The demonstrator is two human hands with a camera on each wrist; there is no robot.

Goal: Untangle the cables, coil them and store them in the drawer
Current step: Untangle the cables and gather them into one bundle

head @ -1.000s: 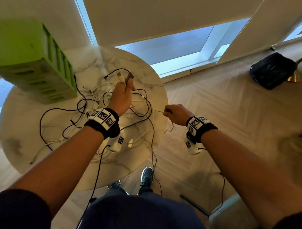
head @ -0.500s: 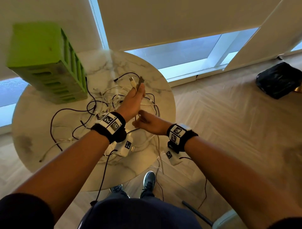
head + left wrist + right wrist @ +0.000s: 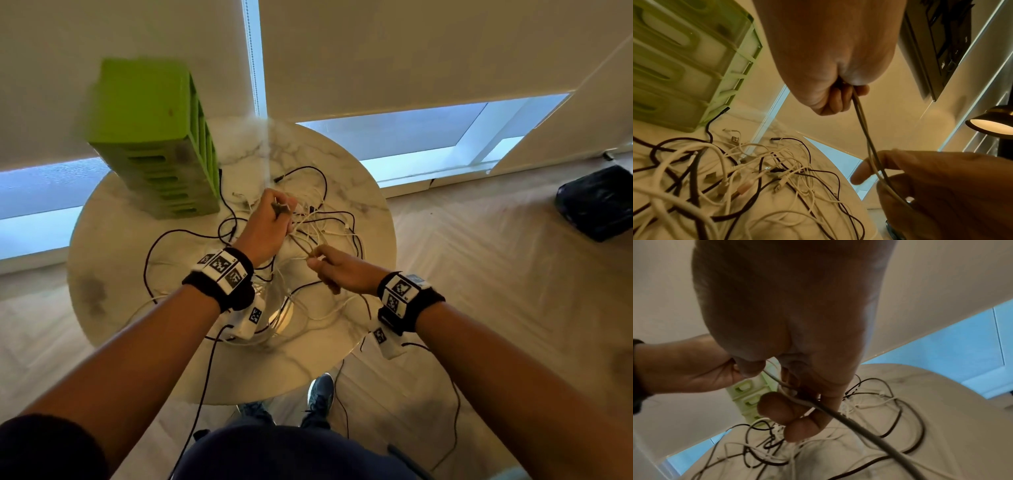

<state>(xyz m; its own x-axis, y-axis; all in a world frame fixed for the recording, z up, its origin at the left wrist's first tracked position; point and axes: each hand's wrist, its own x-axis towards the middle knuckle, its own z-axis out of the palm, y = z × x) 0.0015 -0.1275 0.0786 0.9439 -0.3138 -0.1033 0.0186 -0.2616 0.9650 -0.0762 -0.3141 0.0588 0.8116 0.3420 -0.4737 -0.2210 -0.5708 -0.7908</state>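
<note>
Head view: the left hand (image 3: 270, 222) is fisted round a doubled grey cable (image 3: 301, 245) above the round marble table (image 3: 113, 246), and the right hand (image 3: 337, 270) pinches the same cable nearer the person. The tangle of cables (image 3: 325, 219) lies beneath; the green drawer unit (image 3: 154, 137) stands far left.

Left wrist view: two strands run from the fist to the right fingers (image 3: 869, 170).

Right wrist view: thumb and fingers clamp the cable. Coiling seems underway; the next loop needs slack fed leftward.
</note>
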